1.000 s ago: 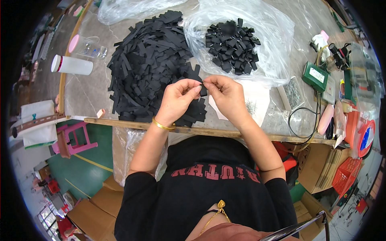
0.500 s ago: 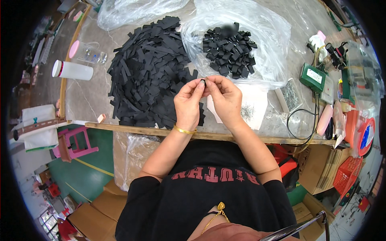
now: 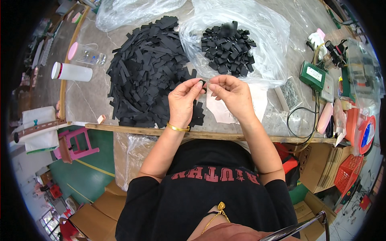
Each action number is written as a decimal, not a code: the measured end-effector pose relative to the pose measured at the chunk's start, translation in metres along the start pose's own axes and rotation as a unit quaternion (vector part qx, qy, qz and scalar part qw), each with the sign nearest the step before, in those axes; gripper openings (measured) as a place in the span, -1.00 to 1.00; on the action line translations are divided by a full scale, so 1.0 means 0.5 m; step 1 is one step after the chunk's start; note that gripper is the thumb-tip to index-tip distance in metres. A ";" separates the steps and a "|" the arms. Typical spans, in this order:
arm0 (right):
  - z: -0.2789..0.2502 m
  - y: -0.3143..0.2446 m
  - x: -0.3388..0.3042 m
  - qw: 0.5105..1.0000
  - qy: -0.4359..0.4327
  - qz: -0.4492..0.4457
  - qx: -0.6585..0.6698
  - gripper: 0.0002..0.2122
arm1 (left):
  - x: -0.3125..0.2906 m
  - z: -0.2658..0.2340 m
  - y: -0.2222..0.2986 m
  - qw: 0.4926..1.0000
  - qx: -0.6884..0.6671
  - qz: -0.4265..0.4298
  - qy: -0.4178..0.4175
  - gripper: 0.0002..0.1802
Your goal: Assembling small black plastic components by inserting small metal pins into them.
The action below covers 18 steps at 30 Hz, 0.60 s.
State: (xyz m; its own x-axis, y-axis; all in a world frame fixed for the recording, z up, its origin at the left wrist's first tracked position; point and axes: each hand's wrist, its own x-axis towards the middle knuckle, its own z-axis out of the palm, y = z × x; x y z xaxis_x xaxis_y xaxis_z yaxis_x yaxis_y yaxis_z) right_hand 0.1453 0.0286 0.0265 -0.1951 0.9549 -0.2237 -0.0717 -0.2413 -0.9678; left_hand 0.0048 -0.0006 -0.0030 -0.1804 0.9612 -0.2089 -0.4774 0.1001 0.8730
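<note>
My left hand [image 3: 181,103] pinches a small black strip piece [image 3: 203,84] between thumb and forefinger. Close beside it, my right hand [image 3: 235,96] has thumb and forefinger pinched together; whatever is between them is too small to make out. A large heap of flat black strips [image 3: 144,76] spreads out to the left of my hands. Beyond them, a smaller pile of folded black pieces [image 3: 228,52] rests on a clear plastic bag [image 3: 273,44]. Beneath my right hand lies a white sheet [image 3: 257,100]; the hand and forearm cover part of it.
An open box of thin metal pieces [image 3: 290,94] stands right of the sheet. Farther right is a green device [image 3: 312,76] with a black cable [image 3: 290,122]. At left lie a white bottle [image 3: 76,72] and a clear jar [image 3: 88,55]. A wooden strip [image 3: 132,129] edges the table.
My hands have moved apart a little: the left went slightly left with the black piece, the right drew away to the right. More of the piece shows between them.
</note>
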 end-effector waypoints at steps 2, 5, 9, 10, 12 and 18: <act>-0.002 0.005 0.003 0.999 -0.047 0.006 0.017 -0.83 | 0.000 -0.006 0.001 1.000 -0.002 -0.005 0.000 -0.82; -0.005 0.011 0.007 0.997 -0.072 0.021 0.033 -0.83 | 0.001 -0.011 0.002 1.000 0.014 -0.012 -0.010 -0.82; -0.009 0.013 0.009 0.996 -0.077 0.034 0.031 -0.83 | 0.003 -0.016 0.006 0.999 0.017 -0.024 -0.015 -0.83; -0.008 0.013 0.009 0.997 -0.065 0.030 0.016 -0.84 | 0.004 -0.016 0.008 0.999 0.012 -0.036 -0.015 -0.82; -0.005 0.013 0.008 0.998 -0.052 0.026 0.002 -0.85 | 0.004 -0.013 0.011 0.999 0.006 -0.040 -0.018 -0.82; 0.002 0.016 -0.006 0.958 -0.010 -0.167 -0.232 -0.92 | 0.003 -0.017 0.011 0.999 -0.001 -0.049 -0.024 -0.82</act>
State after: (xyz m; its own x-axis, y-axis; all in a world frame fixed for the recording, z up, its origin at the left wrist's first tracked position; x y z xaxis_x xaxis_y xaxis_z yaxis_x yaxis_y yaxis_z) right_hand 0.1444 0.0235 0.0197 -0.2559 0.9609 0.1057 0.3089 0.1849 -0.9329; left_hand -0.0056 -0.0009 -0.0024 -0.0920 0.9577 -0.2725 -0.4920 0.1942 0.8487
